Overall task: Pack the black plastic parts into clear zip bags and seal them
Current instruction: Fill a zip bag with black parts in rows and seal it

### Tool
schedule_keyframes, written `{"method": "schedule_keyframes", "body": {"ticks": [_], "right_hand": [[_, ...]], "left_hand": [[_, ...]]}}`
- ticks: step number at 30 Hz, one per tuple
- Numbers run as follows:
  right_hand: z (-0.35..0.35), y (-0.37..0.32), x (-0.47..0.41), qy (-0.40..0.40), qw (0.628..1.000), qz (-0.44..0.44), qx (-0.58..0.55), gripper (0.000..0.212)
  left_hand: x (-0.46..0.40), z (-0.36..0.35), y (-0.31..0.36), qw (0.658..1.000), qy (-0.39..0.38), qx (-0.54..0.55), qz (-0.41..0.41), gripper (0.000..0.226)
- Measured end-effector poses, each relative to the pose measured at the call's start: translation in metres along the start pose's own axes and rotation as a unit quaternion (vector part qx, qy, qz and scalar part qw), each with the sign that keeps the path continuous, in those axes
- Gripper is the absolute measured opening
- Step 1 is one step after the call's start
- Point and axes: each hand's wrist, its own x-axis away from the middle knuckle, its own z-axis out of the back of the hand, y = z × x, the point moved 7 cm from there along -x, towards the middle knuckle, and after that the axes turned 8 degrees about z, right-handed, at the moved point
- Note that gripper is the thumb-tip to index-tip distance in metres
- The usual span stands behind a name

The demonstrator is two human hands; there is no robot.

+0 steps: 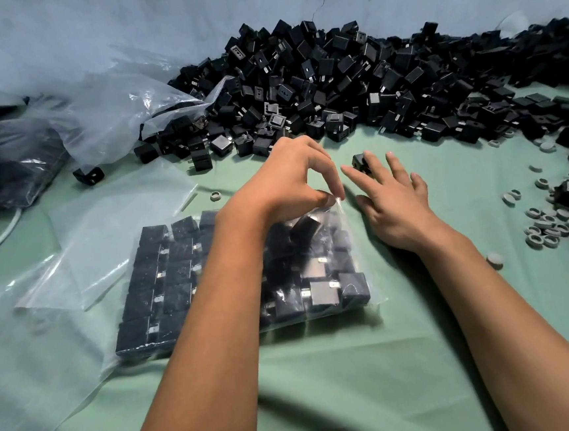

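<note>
At filled zip bag's [243, 274] top edge, left hand [290, 177] pinching plastic, right hand [391, 195] spread.

A clear zip bag [247, 273] lies flat on the green worktop [324, 366], packed with black plastic parts in neat rows, its upper right corner lifted; a large heap of black plastic parts [333, 84] lies behind it; one loose black part [360, 161] sits between them; empty clear bags [112, 230] lie to the left.
</note>
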Motion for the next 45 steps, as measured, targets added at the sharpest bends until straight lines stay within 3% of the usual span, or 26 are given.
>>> {"method": "schedule_keyframes", "body": {"ticks": [6,11,15,17,21,24,29,33,37,45], "right_hand": [[0.037,-0.01,0.012,0.199,0.97,0.033,-0.132,0.038],[0.029,-0.013,0.011,0.161,0.976,0.034,-0.142,0.029],[0.034,-0.01,0.013,0.19,0.963,0.037,-0.187,0.027],[0.035,-0.006,0.017,0.191,0.945,0.023,-0.265,0.023],[0.022,-0.014,0.02,0.088,0.879,0.017,-0.468,0.016],[0.02,-0.018,0.021,0.059,0.844,0.027,-0.532,0.018],[0.019,-0.025,0.022,0.052,0.837,0.027,-0.543,0.04],[0.025,-0.03,0.023,0.079,0.872,0.069,-0.478,0.022],[0.026,-0.033,0.025,0.051,0.834,0.066,-0.545,0.021],[0.026,-0.041,0.026,0.003,0.805,0.058,-0.591,0.028]], "left_hand": [[-0.001,0.0,-0.001,1.0,-0.007,-0.005,0.008,0.023],[-0.001,-0.001,-0.003,1.0,-0.008,-0.004,0.009,0.022],[-0.002,-0.001,-0.003,1.0,-0.006,-0.003,0.008,0.022],[-0.002,0.0,-0.003,1.0,-0.006,-0.005,0.007,0.021],[-0.002,0.001,-0.003,1.0,-0.006,-0.008,0.004,0.02],[-0.003,0.001,-0.004,1.0,-0.004,-0.008,0.003,0.021],[-0.003,0.003,-0.003,1.0,0.005,-0.014,-0.001,0.021],[-0.002,0.004,-0.003,1.0,0.004,-0.012,0.0,0.021],[-0.002,0.004,-0.003,1.0,0.004,-0.007,-0.002,0.021],[-0.002,0.004,-0.004,1.0,0.006,0.01,0.0,0.022]]}}
